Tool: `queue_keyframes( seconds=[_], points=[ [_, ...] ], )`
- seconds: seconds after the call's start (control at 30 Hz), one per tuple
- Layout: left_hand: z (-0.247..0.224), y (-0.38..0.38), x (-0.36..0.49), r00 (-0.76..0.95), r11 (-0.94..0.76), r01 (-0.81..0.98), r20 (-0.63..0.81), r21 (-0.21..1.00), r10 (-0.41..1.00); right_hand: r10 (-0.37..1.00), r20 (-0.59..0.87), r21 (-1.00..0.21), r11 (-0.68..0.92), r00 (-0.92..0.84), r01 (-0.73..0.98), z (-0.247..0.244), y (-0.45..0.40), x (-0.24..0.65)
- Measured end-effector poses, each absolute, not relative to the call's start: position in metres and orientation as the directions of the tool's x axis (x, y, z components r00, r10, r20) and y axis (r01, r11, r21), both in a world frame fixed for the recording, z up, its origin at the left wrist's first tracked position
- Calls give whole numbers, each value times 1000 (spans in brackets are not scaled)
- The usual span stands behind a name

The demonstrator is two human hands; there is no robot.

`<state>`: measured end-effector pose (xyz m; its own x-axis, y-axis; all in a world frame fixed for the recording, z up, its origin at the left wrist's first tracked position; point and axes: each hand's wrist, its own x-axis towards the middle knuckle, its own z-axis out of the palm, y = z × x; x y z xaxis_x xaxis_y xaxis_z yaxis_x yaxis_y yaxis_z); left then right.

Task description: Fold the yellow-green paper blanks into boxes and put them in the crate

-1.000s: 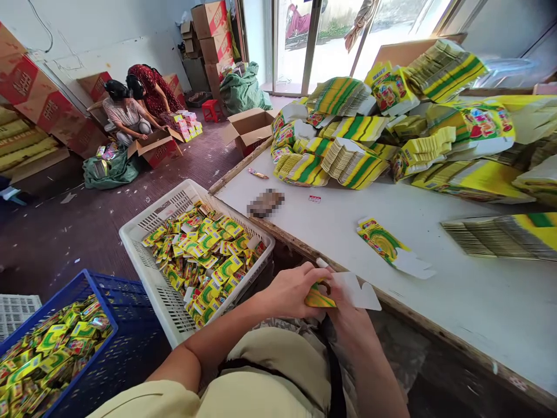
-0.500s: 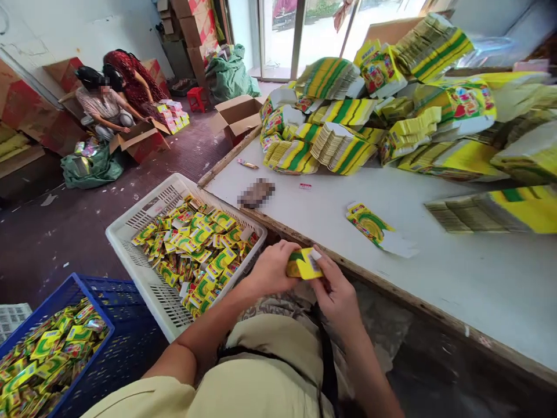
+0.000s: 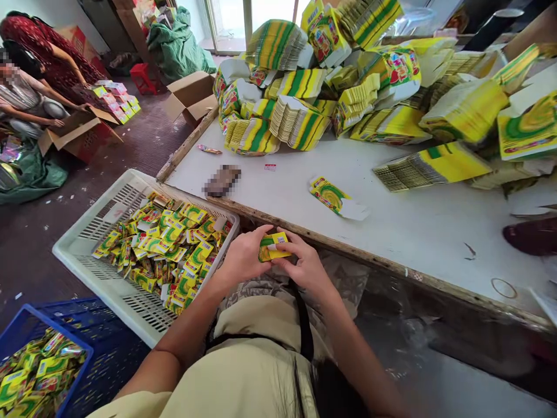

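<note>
A small yellow-green box [image 3: 275, 246] is held between both hands over my lap, in front of the table edge. My left hand [image 3: 246, 255] grips its left end, with fingers wrapped round it. My right hand [image 3: 302, 260] pinches its right end with thumb and fingers. Close by on my left, a white crate [image 3: 91, 255] holds many small filled yellow boxes [image 3: 174, 232]. One flattened carton [image 3: 328, 196] lies by itself on the white table [image 3: 278, 191].
Stacks of flat yellow cartons [image 3: 300, 125] pile up at the table's back. A blue crate [image 3: 82, 348] with packets stands lower left. Open cardboard boxes [image 3: 191, 96], a red stool [image 3: 143, 79] and two seated people [image 3: 47, 55] are at the upper left.
The view has swung to the right, so the scene shifts left. My hands have turned the small box to lie more level, and my right fingers now press on its side.
</note>
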<state>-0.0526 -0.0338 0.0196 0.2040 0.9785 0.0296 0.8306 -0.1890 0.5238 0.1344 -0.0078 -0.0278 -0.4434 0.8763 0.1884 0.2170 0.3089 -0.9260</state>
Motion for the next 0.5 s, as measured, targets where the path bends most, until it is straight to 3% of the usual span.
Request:
queue_keyframes(
  seconds=[0.1,0.2,0.37,0.5],
  points=[
    [21,-33,-53,179,-166,804,33,572,983,887,207,-939,298,-414,170,-30,-10,129],
    [21,-32,-56,162,-144,779,26,610,986,844,181,-925,320,-505,203,-29,-10,130],
    [18,-33,-56,158,-166,817,63,553,985,817,93,-884,330,-569,329,-28,-14,125],
    [22,-30,-69,162,-161,816,48,554,986,822,170,-861,392,-544,324,-25,-3,122]
  ],
)
